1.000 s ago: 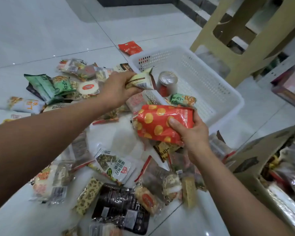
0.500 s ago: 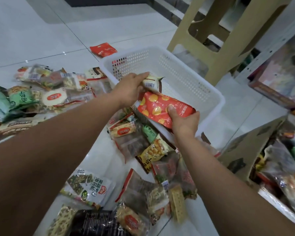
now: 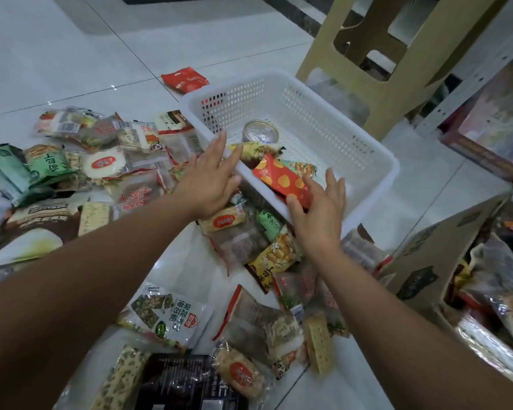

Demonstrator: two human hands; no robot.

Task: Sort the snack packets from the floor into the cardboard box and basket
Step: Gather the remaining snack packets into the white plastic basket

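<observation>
Beige plastic stool [image 3: 320,54] at upper right, grey metal shelving rack [image 3: 468,84] beside it, colourful boxes [image 3: 492,128] on its shelf

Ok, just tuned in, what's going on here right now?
A person is sorting snack packets into a white basket. Both hands are open over it: the left hand at the near rim, the right hand by a red dotted packet that lies inside with a foil-topped can and a yellow packet. Many loose packets cover the floor, and the cardboard box on the right holds others.
</observation>
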